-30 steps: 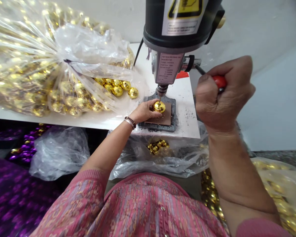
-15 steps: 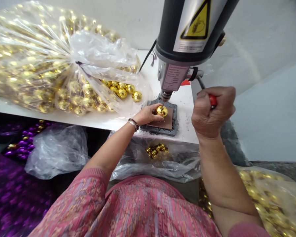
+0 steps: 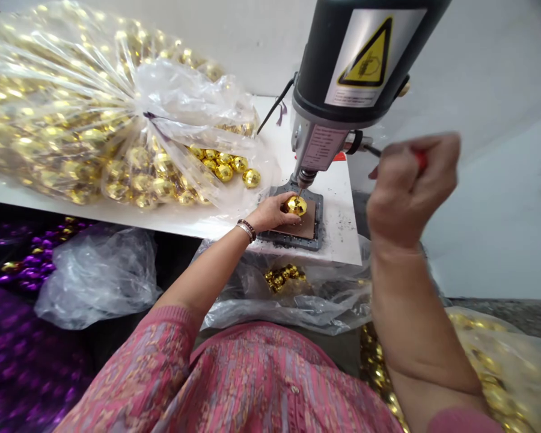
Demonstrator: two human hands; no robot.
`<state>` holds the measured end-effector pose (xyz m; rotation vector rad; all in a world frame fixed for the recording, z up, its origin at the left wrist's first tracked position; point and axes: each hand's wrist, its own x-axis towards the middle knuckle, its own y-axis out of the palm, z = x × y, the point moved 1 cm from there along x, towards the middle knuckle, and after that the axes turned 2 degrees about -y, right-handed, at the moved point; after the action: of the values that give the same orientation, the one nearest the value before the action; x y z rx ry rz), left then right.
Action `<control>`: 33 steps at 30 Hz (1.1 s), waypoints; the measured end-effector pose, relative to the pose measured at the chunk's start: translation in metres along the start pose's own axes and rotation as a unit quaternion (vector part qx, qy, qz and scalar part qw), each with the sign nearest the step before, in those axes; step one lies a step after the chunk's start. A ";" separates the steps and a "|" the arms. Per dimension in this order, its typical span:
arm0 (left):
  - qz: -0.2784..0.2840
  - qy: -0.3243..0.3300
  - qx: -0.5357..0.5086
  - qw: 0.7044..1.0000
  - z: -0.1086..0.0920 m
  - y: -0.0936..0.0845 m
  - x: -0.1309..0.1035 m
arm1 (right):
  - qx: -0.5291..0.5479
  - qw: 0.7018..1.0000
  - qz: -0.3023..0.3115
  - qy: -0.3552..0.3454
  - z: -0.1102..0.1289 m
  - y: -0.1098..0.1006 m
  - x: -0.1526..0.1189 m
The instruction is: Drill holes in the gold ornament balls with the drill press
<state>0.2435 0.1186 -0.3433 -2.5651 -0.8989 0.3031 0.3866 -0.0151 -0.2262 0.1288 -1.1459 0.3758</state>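
My left hand [image 3: 275, 213] grips a shiny gold faceted ball [image 3: 296, 205] between thumb and fingers, on a brown pad [image 3: 303, 228] over the grey metal base [image 3: 314, 243] of a drill press [image 3: 327, 114]. The thin drill bit points down at the top of the ball; whether it touches is too small to tell. My right hand [image 3: 408, 189], slightly blurred, is wrapped round the red knob [image 3: 421, 159] of the press's lever, to the right of the machine.
A large clear bag of gold balls [image 3: 58, 120] covers the left of the white table [image 3: 198, 226], with loose balls at its mouth. An open plastic bag [image 3: 338, 304] with gold balls hangs below the front edge. More bags lie lower left and right.
My right hand has moved up and to the right with the lever knob. My left hand still holds the ball on the pad. The view has shifted slightly.
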 end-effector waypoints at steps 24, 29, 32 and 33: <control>-0.159 -0.083 0.120 0.976 0.004 -0.074 -0.042 | 0.054 0.984 0.037 0.166 0.002 0.008 0.051; -0.218 -0.196 0.251 0.923 0.008 -0.101 0.027 | 0.055 0.983 0.049 0.165 0.007 0.003 0.051; -0.166 -0.217 0.322 0.906 0.007 -0.100 0.045 | 0.056 0.982 0.059 0.172 0.013 0.002 0.052; -0.158 -0.217 0.328 0.906 0.007 -0.098 0.047 | 0.055 0.982 0.062 0.171 0.014 0.001 0.052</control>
<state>0.2239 0.2204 -0.3095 -1.7246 -1.1095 0.9250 0.3926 -0.0060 -0.1731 0.0846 -0.7948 0.5505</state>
